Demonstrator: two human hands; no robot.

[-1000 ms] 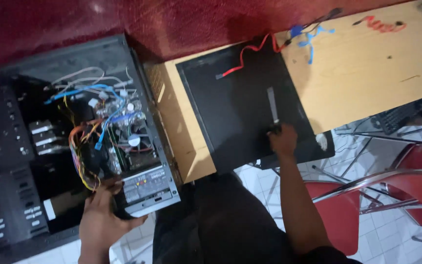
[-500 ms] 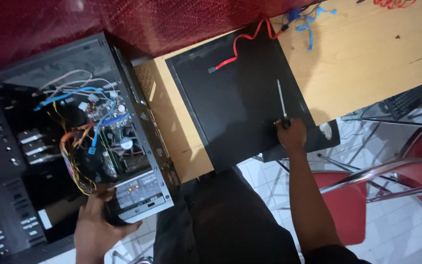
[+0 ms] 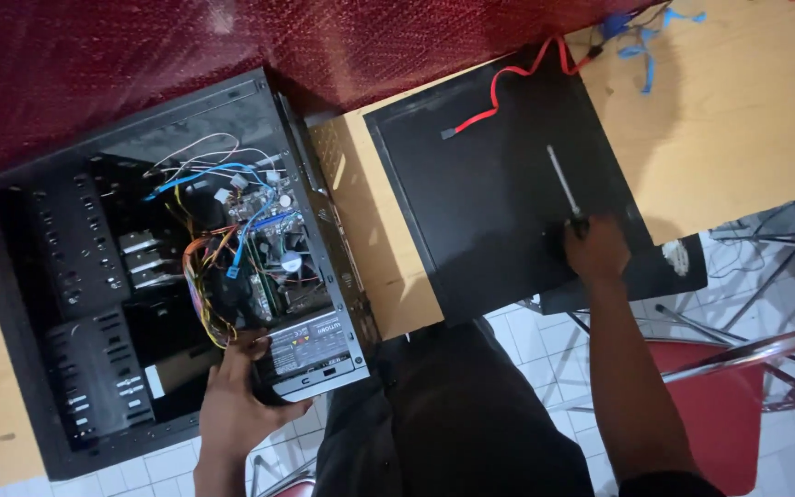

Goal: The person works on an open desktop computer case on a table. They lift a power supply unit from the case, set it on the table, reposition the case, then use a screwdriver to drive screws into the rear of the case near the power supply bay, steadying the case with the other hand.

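Wooden bench (image 3: 729, 138) is carrying a black side panel (image 3: 499, 184); right hand (image 3: 595, 248), fingers closing on a screwdriver (image 3: 563, 189) pointing toward 11 o'clock; left hand (image 3: 232, 396) is gripping the power supply (image 3: 310, 345) at 8 o'clock.

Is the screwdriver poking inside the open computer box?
No, the thin metal screwdriver lies on the flat black side panel, gripped by the right hand, away from the open black computer case.

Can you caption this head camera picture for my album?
Left hand on open computer case's power supply; right hand grips screwdriver.
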